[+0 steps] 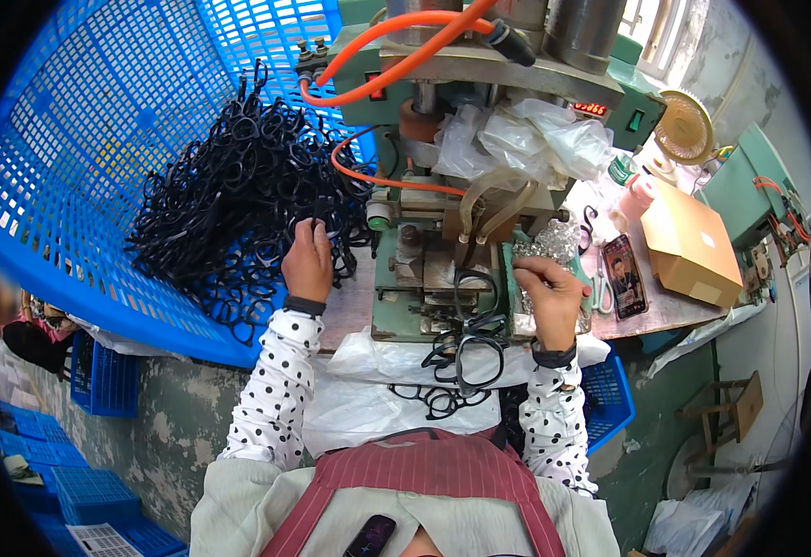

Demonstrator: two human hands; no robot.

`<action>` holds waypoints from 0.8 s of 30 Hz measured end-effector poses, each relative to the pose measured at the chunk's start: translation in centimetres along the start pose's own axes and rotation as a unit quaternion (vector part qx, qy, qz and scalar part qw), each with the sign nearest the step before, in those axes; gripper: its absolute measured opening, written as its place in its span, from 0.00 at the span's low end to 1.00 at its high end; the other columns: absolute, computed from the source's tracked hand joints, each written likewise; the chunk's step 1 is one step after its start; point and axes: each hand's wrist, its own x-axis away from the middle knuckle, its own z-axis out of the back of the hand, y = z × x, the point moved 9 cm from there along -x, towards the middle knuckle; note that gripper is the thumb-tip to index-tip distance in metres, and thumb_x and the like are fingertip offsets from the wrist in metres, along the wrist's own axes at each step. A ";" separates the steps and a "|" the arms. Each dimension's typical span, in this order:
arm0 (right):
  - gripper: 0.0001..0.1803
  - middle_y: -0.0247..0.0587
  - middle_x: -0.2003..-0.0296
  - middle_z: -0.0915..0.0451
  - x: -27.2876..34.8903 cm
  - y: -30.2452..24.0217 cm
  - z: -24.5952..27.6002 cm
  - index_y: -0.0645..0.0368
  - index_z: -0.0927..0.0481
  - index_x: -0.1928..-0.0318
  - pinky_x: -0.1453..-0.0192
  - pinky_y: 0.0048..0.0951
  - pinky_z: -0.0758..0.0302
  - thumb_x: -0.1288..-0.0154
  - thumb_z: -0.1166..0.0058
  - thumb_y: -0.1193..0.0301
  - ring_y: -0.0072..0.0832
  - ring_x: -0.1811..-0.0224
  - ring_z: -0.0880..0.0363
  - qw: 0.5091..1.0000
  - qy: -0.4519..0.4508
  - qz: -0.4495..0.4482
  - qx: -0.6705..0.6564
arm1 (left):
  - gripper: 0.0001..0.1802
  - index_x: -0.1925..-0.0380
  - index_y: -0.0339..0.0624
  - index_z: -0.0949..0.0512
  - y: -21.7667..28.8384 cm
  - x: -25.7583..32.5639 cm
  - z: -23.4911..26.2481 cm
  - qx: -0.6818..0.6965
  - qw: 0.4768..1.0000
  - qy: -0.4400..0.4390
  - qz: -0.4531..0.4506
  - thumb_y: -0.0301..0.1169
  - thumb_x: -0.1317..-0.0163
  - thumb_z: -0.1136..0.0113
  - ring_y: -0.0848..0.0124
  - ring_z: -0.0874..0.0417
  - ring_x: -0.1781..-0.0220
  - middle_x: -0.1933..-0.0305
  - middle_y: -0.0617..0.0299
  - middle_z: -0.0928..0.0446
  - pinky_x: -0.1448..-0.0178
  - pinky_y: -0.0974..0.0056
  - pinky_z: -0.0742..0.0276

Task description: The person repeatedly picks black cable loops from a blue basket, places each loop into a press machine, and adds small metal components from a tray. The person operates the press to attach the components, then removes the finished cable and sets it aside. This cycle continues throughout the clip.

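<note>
My left hand (308, 264) is closed in a pinch at the near edge of a heap of black glasses frames (229, 176). A dark glasses frame (321, 210) sticks up from its fingertips. My right hand (552, 295) has thumb and fingers pinched together beside a pile of small shiny metal parts (554, 243); whatever lies between the fingertips is too small to make out. Between the hands stands a green press (396, 311). One black frame (480, 360) hangs at its front, with more frames bunched behind it. Other frames (438, 401) lie on white plastic sheeting over my lap.
A large blue basket (62, 176) holds the heap at left. Orange hoses (396, 28) loop over the press, and clear plastic bags (517, 139) hang on it. To the right are a phone (624, 277), scissors (601, 290) and a cardboard box (693, 243).
</note>
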 end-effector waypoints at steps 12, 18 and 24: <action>0.19 0.39 0.67 0.16 0.5 -1.3 -5.0 0.66 0.21 0.52 0.69 0.17 0.30 0.47 0.35 0.80 0.17 0.66 0.20 0.998 0.022 -0.012 -0.052 | 0.07 0.58 0.38 0.24 11.8 5.3 2.9 0.154 0.965 0.019 -0.213 0.25 0.36 0.46 0.55 0.23 0.63 0.63 0.54 0.23 0.55 0.55 0.29; 0.27 0.42 0.71 0.17 0.4 -2.1 -6.3 0.64 0.27 0.48 0.70 0.18 0.30 0.50 0.33 0.79 0.18 0.70 0.21 0.999 0.041 -0.016 -0.021 | 0.17 0.55 0.41 0.24 16.7 7.0 3.5 0.185 0.911 -0.022 -0.367 0.20 0.48 0.41 0.59 0.20 0.60 0.59 0.58 0.22 0.48 0.51 0.27; 0.28 0.41 0.71 0.17 0.5 -2.4 -6.2 0.63 0.28 0.46 0.70 0.17 0.32 0.50 0.34 0.81 0.13 0.74 0.26 0.997 0.025 -0.013 0.073 | 0.15 0.55 0.39 0.24 19.7 5.8 3.4 0.168 0.896 -0.095 -0.401 0.23 0.45 0.40 0.60 0.18 0.58 0.56 0.56 0.20 0.48 0.56 0.25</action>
